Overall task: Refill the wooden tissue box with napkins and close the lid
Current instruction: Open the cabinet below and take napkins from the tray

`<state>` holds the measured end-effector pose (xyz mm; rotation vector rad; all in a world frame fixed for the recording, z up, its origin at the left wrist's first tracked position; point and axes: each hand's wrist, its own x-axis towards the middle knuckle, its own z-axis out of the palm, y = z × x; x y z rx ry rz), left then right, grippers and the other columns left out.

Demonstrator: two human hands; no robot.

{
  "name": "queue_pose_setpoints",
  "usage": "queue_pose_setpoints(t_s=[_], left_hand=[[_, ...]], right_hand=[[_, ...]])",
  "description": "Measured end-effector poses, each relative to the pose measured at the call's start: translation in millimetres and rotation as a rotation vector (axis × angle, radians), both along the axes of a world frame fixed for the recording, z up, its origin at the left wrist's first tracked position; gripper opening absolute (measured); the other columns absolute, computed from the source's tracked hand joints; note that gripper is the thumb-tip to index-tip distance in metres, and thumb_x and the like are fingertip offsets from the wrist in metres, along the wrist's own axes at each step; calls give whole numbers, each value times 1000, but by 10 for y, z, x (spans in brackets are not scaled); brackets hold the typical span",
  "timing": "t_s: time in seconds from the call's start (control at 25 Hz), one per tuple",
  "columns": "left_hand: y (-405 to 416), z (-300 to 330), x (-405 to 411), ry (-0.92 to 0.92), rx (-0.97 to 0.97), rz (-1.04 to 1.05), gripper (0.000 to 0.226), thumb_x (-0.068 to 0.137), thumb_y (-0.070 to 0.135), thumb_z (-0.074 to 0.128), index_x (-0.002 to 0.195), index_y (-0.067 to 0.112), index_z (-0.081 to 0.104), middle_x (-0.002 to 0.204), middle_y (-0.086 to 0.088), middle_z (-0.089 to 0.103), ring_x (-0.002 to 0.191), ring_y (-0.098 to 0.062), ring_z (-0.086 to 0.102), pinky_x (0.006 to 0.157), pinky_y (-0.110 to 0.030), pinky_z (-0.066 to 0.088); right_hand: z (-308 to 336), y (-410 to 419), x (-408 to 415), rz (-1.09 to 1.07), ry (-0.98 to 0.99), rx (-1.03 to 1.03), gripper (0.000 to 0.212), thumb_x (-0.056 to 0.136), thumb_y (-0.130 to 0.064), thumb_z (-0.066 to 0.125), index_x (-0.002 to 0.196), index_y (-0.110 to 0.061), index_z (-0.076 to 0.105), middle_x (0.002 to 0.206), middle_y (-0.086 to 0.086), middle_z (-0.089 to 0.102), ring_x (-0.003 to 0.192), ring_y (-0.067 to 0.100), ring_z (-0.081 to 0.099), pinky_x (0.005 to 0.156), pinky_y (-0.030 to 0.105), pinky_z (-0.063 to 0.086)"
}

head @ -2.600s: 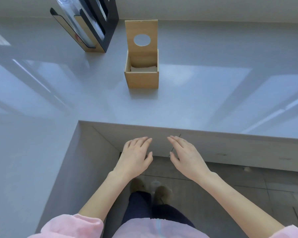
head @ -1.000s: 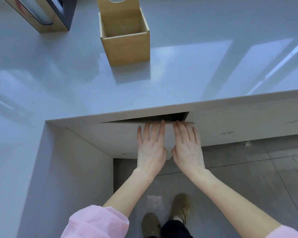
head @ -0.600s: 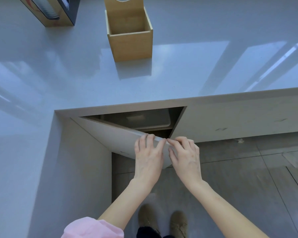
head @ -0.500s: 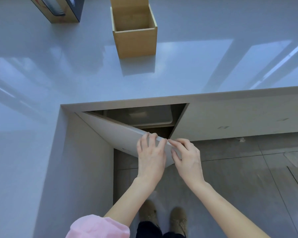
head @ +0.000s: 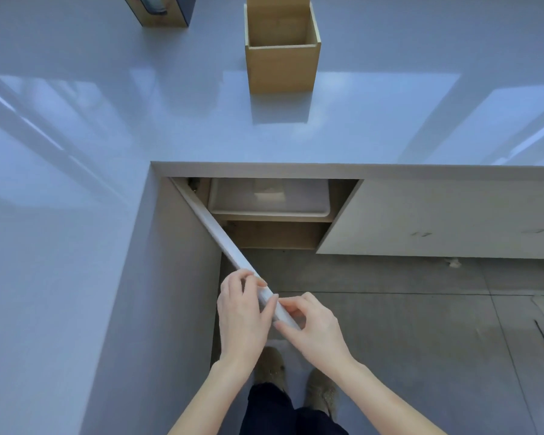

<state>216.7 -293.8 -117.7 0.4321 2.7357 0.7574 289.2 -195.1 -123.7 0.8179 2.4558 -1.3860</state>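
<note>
Now that both sets of fingers (head: 266, 285) are curled round the cabinet door (head: 220, 243) edge, it's swung way wider, showing a bin (head: 269, 199) inside. Wooden tissue box (head: 281, 54) sits open at the counter's (head: 107, 120) far edge, unfilled.

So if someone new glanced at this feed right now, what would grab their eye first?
Both hands at bottom centre: the left hand and right hand grip the edge of the cabinet door, swung open under the counter. Behind it a translucent bin sits on a shelf. Up top, the wooden tissue box stands open on the countertop.
</note>
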Motion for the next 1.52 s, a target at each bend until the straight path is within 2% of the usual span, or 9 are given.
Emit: queue_pose_setpoints(t_s=[0.12, 0.2, 0.36, 0.52, 0.76, 1.08, 1.24, 1.36, 1.52], left_hand=[[-132, 80, 15, -183, 130, 215, 64, 86, 18, 60, 142, 16, 27, 147, -5, 25, 127, -20, 42, 86, -18, 37], [-235, 97, 29, -289, 165, 273, 69, 90, 15, 55, 146, 17, 16, 147, -5, 30, 124, -21, 47, 85, -21, 41], [-506, 63, 35, -293, 162, 289, 64, 91, 12, 50, 147, 20, 20, 149, -1, 36, 131, -20, 43, 104, -35, 43], [-689, 115, 18, -265, 97, 298, 60, 93, 11, 44, 147, 18, 19, 150, -1, 34, 130, -21, 43, 100, -32, 41], [-843, 165, -42, -245, -88, 319, 67, 94, 18, 43, 148, 13, 5, 152, -8, 25, 133, -26, 38, 100, -36, 40], [-879, 187, -104, -342, -160, 273, 71, 95, 24, 40, 147, 5, -4, 157, -13, 9, 141, -29, 24, 108, -38, 31], [-835, 220, -96, -334, -341, 184, 75, 95, 27, 38, 144, -3, -11, 156, -21, -9, 144, -35, 5, 115, -42, 19], [-813, 190, -57, -240, -506, 100, 77, 93, 28, 42, 143, -9, -4, 155, -26, -6, 142, -44, 1, 115, -49, 18], [-819, 18, -159, -124, -575, -50, 83, 53, 14, 84, 119, -21, 49, 124, -39, 52, 114, -53, 52, 86, -63, 45]], right_hand=[[-84, -295, 76, -46, -31, -169, 35, 81, -34, 62, 116, -28, 60, 104, -12, 56, 99, 0, 58, 89, 25, 51], [-105, -474, 83, -67, -66, -239, 40, 82, -38, 61, 121, -27, 58, 108, -13, 54, 101, 1, 56, 87, 20, 51], [-67, -753, 11, 8, -121, -323, 47, 87, -36, 57, 131, -24, 47, 121, -10, 49, 81, 4, 57, 66, 10, 48], [-19, -1008, -81, 122, -111, -339, 45, 89, -31, 52, 132, -18, 46, 127, -4, 51, 106, 7, 54, 85, 14, 40], [-6, -1399, -273, 194, -168, -253, 23, 86, -19, 45, 105, -11, 56, 72, -12, 44, 80, 17, 53, 76, 32, 49], [-51, -1363, -278, 230, -179, -343, 36, 80, -26, 50, 113, -12, 55, 107, 4, 64, 103, 24, 62, 86, 39, 52], [-118, -991, -266, 334, -105, -98, 52, 88, -33, 53, 137, -18, 43, 140, 1, 50, 127, 18, 49, 103, 33, 42], [-142, -706, -324, 408, -12, 133, 58, 93, -34, 47, 145, -14, 29, 152, 4, 35, 141, 16, 30, 116, 29, 23], [-134, -375, -418, 462, -64, 321, 60, 95, -35, 40, 148, -17, 19, 157, 0, 20, 146, 13, 11, 120, 30, 5]])
